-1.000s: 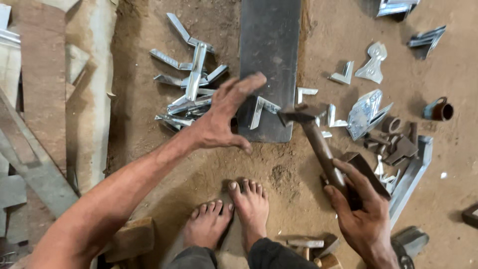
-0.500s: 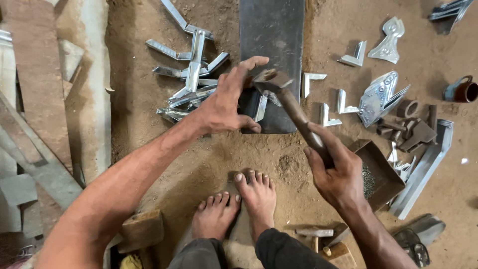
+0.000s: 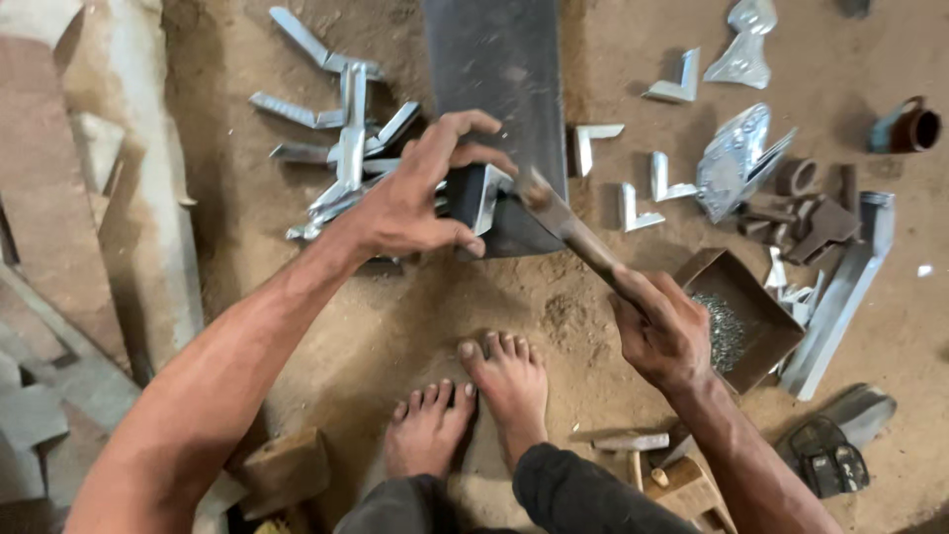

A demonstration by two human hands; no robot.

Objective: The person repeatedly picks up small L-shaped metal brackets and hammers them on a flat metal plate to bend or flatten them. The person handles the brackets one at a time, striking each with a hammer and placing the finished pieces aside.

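Observation:
My left hand presses a bent shiny metal angle bracket against the near end of a dark steel slab lying on the dirt floor. My right hand grips the wooden handle of a hammer; its head is down at the bracket, right beside my left fingers. My bare feet rest on the ground just below the slab.
A heap of long metal angle pieces lies left of the slab. Small L-shaped brackets and crumpled sheet metal lie to the right, with a brown box of small shiny bits, a cup, sandals and a wood block.
The hammer swung from the right side down onto the bracket under my left hand. My right hand moved left and closer to the slab.

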